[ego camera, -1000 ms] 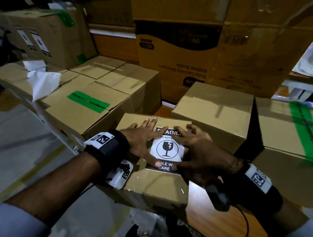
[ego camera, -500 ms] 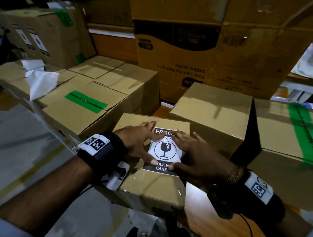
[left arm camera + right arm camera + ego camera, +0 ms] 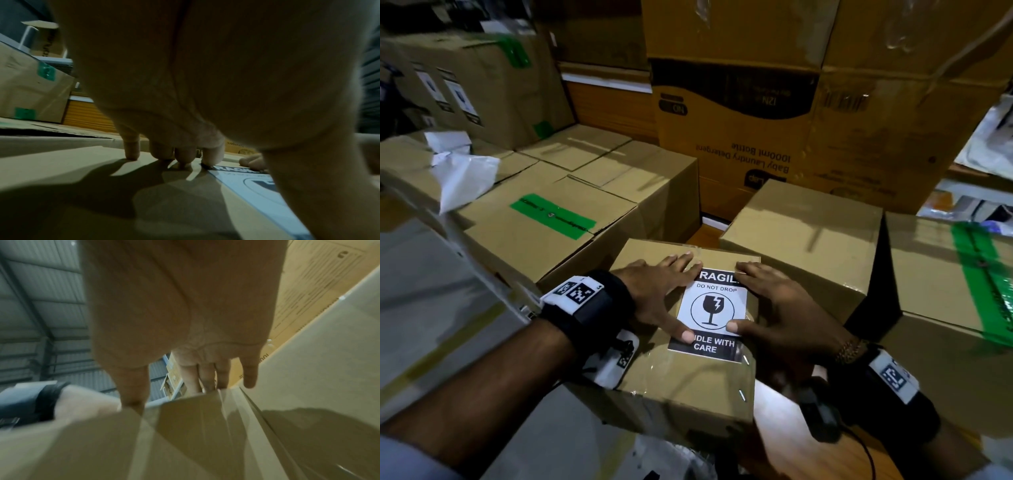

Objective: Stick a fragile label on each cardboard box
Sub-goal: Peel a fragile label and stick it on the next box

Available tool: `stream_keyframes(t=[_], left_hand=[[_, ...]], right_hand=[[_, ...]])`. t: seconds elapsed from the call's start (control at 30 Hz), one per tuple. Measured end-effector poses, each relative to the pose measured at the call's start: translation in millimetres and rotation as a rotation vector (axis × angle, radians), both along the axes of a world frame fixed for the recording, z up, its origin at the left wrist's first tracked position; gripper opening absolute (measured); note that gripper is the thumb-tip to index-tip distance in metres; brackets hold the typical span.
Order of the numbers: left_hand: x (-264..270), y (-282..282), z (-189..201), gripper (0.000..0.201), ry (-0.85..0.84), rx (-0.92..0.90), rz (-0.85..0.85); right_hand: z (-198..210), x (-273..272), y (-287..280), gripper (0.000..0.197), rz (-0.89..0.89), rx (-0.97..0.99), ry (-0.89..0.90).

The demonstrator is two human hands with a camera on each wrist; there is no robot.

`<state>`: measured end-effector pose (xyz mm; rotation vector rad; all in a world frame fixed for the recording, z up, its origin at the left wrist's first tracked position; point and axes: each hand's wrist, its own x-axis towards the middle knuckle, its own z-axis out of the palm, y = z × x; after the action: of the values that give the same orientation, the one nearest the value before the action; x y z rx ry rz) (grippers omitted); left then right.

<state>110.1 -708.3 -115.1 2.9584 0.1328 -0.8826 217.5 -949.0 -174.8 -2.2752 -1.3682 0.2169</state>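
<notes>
On top of the small cardboard box [image 3: 681, 383] nearest the camera lies one fragile label [image 3: 714, 311], black and white with a broken-glass symbol, set toward the box's far right part. Two hands flank it. The left hand [image 3: 657, 294] has a flat, spread grip, fingers straight on the cardboard and the label's upper left corner, thumb pressing its lower left. The right hand [image 3: 780, 308] is likewise flat and wide, fingers on the upper right corner, thumb on the lower right part.

Compared with half a second ago, both hands have slid outward and toward the far edge, so the words "DO NOT DROP" and the whole symbol are now uncovered.

Around this box I count at least seven more cartons: several to the left, one bearing a green strip [image 3: 553, 216], one plain box [image 3: 801, 236] just right, another with green tape [image 3: 976, 267] at far right, and tall printed cartons [image 3: 739, 137] behind. Crumpled white paper [image 3: 460, 174] sits at left. Wooden bench [image 3: 784, 438] shows beneath. The right wrist view shows a corrugated metal roof [image 3: 41, 305] overhead.
</notes>
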Motion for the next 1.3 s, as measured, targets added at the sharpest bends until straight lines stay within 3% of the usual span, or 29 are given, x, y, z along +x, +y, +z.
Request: stream_keyframes(t=[0.17, 0.37, 0.63, 0.8, 0.93, 1.07, 1.13, 1.23, 1.3], left_hand=[[0.9, -2.7, 0.5, 0.130, 0.009, -0.007, 0.013], [-0.8, -8.6, 5.0, 0.129, 0.000, -0.020, 0.050], [-12.1, -6.8, 6.2, 0.131, -0.073, -0.100, 0.223], [-32.6, -1.5, 9.0, 0.108, -0.148, -0.105, 0.415], [-45.9, 4.7, 14.7, 0.097, -0.203, -0.080, 0.504], [-49.3, 3.4, 19.5, 0.089, -0.231, -0.062, 0.546], [-46.8, 0.8, 22.4, 0.073, -0.216, -0.040, 0.546], [-41.6, -0.9, 24.8, 0.047, -0.226, -0.046, 0.574], [-39.6, 0.0, 24.5, 0.036, -0.257, -0.055, 0.601]], right_hand=[[-10.9, -2.7, 4.0, 0.104, -0.052, -0.007, -0.008], [4.5, -11.3, 10.6, 0.104, -0.085, -0.096, -0.042], [44.5, -7.6, 33.2, 0.066, 0.006, -0.254, -0.283], [74.8, -19.0, 52.6, 0.051, -0.001, -0.393, -0.254], [103.7, -26.2, 85.2, 0.045, 0.126, -0.562, -0.251], [129.3, -34.8, 124.1, 0.031, 0.283, -0.559, -0.345], [136.7, -35.3, 136.1, 0.025, 0.342, -0.520, -0.387], [143.7, -26.5, 145.1, 0.026, 0.426, -0.503, -0.353], [148.7, -17.0, 144.6, 0.041, 0.486, -0.502, -0.358]])
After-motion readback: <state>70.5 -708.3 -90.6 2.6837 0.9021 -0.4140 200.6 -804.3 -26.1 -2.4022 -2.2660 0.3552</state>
